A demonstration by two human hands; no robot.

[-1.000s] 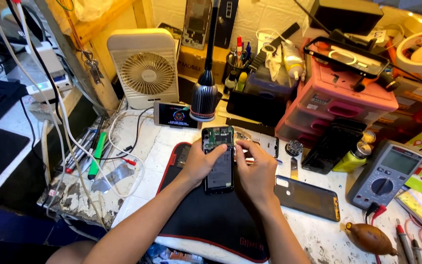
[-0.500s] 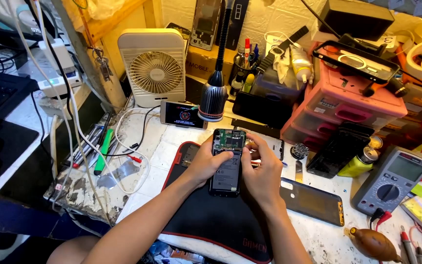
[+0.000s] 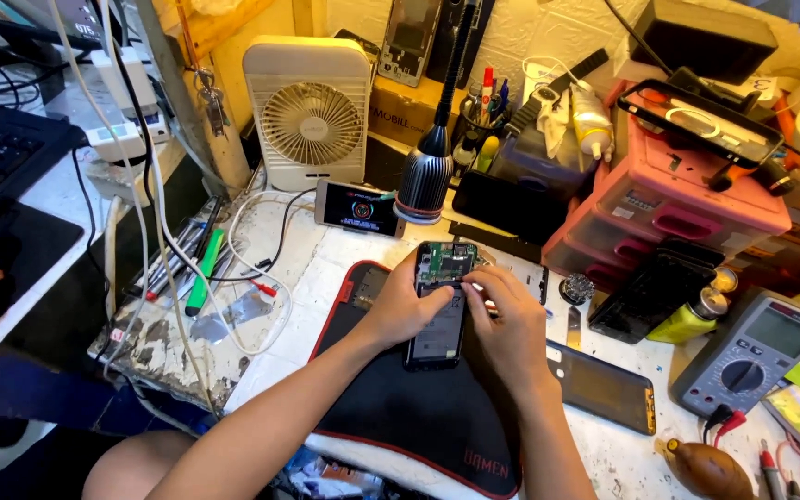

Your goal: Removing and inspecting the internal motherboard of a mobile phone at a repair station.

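You're cradling the opened phone (image 3: 441,306) in your left hand (image 3: 398,310), fingers curled snugly around its left edge and thumb lying across the lower body. Your right hand (image 3: 506,319) is coming in from the other side, fingertips (image 3: 474,289) pinched narrow and pressing on the phone's middle, just below the green circuit board (whether something tiny is sitting between them, I cannot tell). The phone is hovering tilted over the upper part of the black mat (image 3: 400,407), its top end pointing toward the lamp (image 3: 426,176). Room is getting tight up there: a small lit phone (image 3: 358,207) is standing just beyond the mat, a dark panel (image 3: 604,396) is lying just right of your wrist, and the multimeter (image 3: 747,356) is sitting farther right. The mat's lower half is offering you open space.
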